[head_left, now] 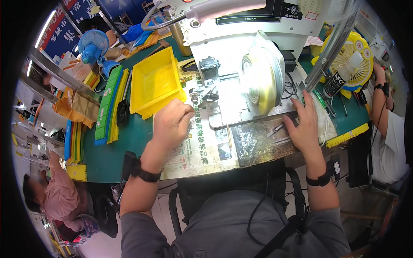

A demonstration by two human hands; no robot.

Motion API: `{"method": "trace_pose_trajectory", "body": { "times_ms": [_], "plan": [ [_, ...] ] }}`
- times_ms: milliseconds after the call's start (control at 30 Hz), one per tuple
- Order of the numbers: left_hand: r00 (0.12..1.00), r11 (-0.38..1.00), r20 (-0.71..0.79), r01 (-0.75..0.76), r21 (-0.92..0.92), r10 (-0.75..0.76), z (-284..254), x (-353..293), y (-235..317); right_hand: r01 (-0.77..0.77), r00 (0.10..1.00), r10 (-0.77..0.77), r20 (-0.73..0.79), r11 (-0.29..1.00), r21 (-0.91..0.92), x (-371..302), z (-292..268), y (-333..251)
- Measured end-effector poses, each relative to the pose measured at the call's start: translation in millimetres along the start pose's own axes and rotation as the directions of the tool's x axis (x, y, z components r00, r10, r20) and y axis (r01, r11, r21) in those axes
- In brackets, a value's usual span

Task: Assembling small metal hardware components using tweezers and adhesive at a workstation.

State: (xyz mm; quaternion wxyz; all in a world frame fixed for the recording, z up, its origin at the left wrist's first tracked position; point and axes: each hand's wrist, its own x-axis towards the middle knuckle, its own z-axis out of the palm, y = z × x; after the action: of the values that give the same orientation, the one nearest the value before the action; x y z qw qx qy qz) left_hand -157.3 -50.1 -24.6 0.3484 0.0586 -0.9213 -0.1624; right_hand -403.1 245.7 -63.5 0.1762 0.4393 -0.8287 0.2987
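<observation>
In front of me stands a white bench machine (202, 43) with a large pale yellow and silver wheel (262, 79) on its bed. My left hand (172, 124) is closed, with fingers curled together, left of the machine's small metal fixture (202, 93) and just below the yellow bin (157, 107). Whatever its fingers pinch, if anything, is hidden or too small to make out. My right hand (305, 124) is open, thumb and fingers apart, at the right front of the machine bed. Nothing shows in it. A thin knife-like tool (275, 130) lies on the mat beside its thumb.
Green, blue and yellow strips (109, 103) stack left of the bin. A blue fan (94, 45) stands behind them. On the right are a yellow fan (350, 62), a black can (333, 85) and hand tools (327, 105). A metal post (333, 49) slants nearby. Other people sit at both sides.
</observation>
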Motion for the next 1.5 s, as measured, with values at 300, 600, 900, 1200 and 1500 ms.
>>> {"method": "trace_pose_trajectory", "body": {
  "times_ms": [300, 600, 900, 1200, 1500],
  "plan": [
    [0.999, 0.999, 0.028, 0.032, -0.034, -0.031, 0.0, -0.6, 2.8, -0.003, 1.000, 0.003, 0.004, 1.000, -0.001, -0.4, 0.3, 1.0],
    [0.997, 0.995, 0.028, 0.076, -0.065, -0.074, -0.7, -2.5, 2.1, 0.006, 1.000, -0.006, 0.000, 1.000, 0.000, -0.3, 0.3, 1.1],
    [0.993, 0.986, -0.001, 0.120, -0.117, -0.121, -0.3, -5.4, -2.5, 0.014, 1.000, -0.014, -0.004, 1.000, -0.006, -0.4, -0.5, 0.3],
    [0.990, 0.982, -0.004, 0.137, -0.127, -0.139, 0.0, -3.9, -1.9, 0.015, 1.000, -0.015, 0.002, 1.000, -0.002, -0.1, -1.5, -0.2],
    [0.988, 0.979, 0.000, 0.155, -0.135, -0.156, 1.1, -4.3, -3.2, 0.012, 1.000, -0.012, 0.005, 1.000, 0.001, 0.4, -0.6, 0.2]
  ]
}}
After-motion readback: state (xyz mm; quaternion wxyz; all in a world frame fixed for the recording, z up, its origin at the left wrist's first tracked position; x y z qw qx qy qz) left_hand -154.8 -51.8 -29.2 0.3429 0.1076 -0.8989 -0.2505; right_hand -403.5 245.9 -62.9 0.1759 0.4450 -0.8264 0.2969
